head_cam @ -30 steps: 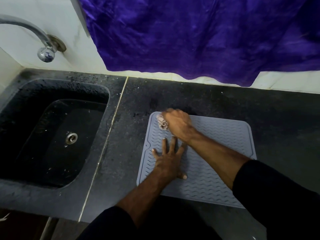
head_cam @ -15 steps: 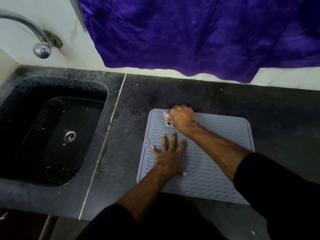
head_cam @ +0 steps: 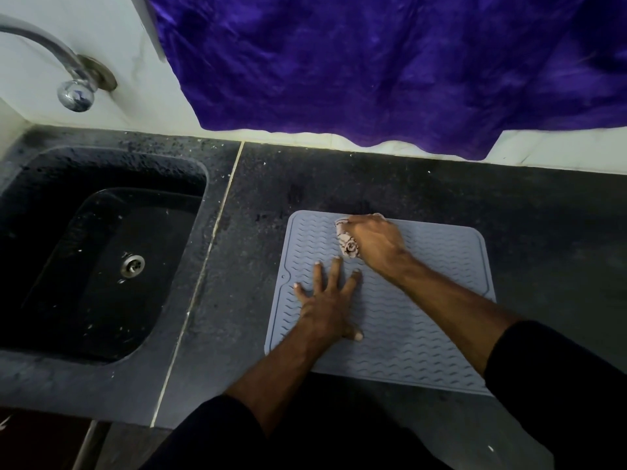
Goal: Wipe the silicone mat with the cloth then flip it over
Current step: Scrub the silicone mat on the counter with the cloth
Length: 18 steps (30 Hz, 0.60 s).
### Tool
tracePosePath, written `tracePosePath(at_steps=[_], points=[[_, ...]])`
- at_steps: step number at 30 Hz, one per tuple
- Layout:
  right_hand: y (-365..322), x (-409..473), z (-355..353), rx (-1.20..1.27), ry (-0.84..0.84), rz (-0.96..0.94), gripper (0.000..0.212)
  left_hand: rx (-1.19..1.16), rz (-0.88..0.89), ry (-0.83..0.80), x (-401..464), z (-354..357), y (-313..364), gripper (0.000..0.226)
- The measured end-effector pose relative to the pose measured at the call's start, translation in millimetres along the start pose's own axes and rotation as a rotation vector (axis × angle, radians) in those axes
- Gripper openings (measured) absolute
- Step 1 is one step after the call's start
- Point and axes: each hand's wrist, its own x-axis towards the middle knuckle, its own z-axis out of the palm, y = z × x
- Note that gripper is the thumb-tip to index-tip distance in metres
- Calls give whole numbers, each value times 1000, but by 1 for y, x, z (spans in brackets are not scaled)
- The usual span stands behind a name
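Mat (head_cam: pixel 424 320) lies on the worktop (head_cam: pixel 543 232), its near right corner hidden by a sleeve (head_cam: pixel 559 385). Left hand (head_cam: pixel 327 308) presses it, fingers spread; right hand (head_cam: pixel 375 244) grips a bunched cloth (head_cam: pixel 349 247), mostly hidden.

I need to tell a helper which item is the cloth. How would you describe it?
Right of the black sink, a grey silicone mat lies on the dark counter. At its far edge the right hand grips the cloth: a small crumpled pale patterned wad, unlike the big purple fabric hanging behind.

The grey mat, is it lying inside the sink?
No, the grey mat lies flat on the dark counter to the right of the sink.
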Motion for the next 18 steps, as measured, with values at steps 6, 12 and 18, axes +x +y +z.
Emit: tracePosePath(at_steps=[6, 12, 18], points=[[-24, -1, 12, 123, -15, -107, 47, 0, -8, -5, 1, 1, 0, 121], [12, -24, 13, 31, -85, 61, 64, 6, 0, 10, 0, 1, -1, 123], [16, -29, 8, 177, 48, 167, 44, 0, 10, 14, 1, 1, -2, 123]])
